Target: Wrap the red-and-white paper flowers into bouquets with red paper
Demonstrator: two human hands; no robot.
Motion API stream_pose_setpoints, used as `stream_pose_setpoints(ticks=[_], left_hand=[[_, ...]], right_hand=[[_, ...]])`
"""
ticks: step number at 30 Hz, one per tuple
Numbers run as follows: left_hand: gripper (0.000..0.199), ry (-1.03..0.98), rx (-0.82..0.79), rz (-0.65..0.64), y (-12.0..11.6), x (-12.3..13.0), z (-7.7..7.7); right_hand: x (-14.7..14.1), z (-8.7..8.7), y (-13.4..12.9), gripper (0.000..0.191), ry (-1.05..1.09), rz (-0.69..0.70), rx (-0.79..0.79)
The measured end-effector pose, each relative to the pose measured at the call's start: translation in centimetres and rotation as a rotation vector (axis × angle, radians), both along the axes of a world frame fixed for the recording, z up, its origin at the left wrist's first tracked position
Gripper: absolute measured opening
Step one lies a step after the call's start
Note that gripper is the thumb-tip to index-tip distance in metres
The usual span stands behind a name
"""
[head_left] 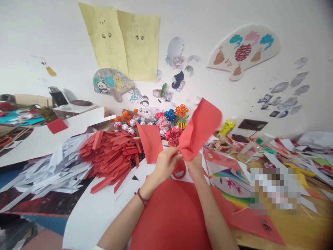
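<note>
A creased red paper rises up and to the right from between my two hands. My left hand pinches its lower edge with thumb and fingers. Closed on the same paper from the right is my right hand, its fingertips partly hidden behind the sheet. Another folded red piece of paper sits just beyond my left hand. Under my hands shows a red looped handle, perhaps of scissors; the rest of it is covered. A large red sheet lies below my forearms.
To the left are a heap of folded red strips and a pile of white strips. Paper flowers stand at the back by the wall. On the right lie a printed folder, a yellow bottle and paper scraps.
</note>
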State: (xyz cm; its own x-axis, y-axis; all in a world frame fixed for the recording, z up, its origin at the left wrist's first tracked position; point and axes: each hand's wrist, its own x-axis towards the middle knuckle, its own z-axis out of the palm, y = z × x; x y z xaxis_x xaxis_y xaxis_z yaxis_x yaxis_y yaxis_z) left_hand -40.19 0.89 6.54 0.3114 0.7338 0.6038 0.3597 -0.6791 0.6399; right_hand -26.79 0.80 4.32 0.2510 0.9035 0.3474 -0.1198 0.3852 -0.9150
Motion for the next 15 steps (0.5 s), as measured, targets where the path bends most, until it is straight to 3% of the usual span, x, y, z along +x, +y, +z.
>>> stream_pose_setpoints(ticks=[5, 9, 12, 15], left_hand=[[0.025, -0.334, -0.253, -0.133, 0.9, 0.1, -1.0], [0.021, -0.307, -0.109, 0.025, 0.6, -0.7, -0.2], [0.026, -0.270, 0.081, 0.137, -0.2, -1.5, 1.7], [0.057, -0.314, -0.014, 0.100, -1.2, -1.7, 3.7]], right_hand=[[-0.7, 1.3, -0.8, 0.013, -0.148, -0.134, 0.141], [-0.2, 1.0, -0.6, 0.019, -0.106, -0.133, 0.099], [0.8, 0.5, -0.5, 0.025, 0.016, 0.077, 0.017], [1.6, 0.3, -0.7, 0.027, 0.069, 0.440, -0.083]])
